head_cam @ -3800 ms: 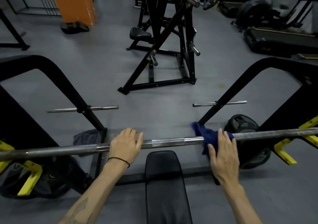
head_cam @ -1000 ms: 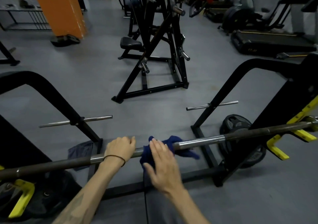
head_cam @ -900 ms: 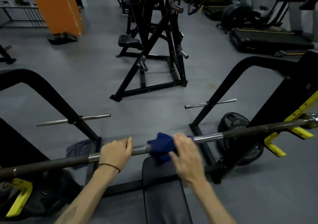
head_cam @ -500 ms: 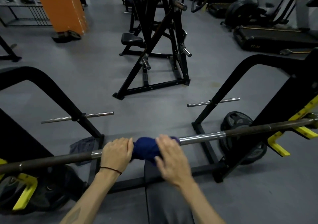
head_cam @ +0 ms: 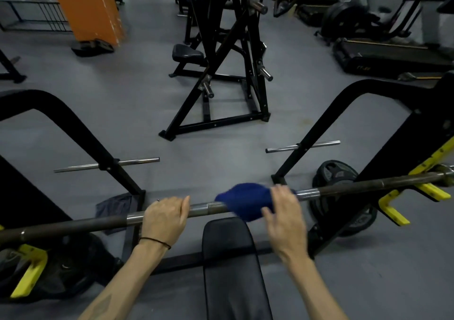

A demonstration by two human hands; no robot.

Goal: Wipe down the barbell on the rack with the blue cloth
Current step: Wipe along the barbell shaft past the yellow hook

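Mid-wipe — right hand [head_cam: 285, 217] grasping cloth [head_cam: 243, 200] round bar [head_cam: 98, 222], left hand [head_cam: 164, 215] clenched on it beside — outer ends likely left.

— What's around the orange pillar [head_cam: 86, 7]?
— Grey floor [head_cam: 137, 93] — a black weight machine [head_cam: 221, 56] to its right, a treadmill [head_cam: 393, 56] farther right, a wire rack [head_cam: 32, 17] to its left.
— Light?
— Dim.
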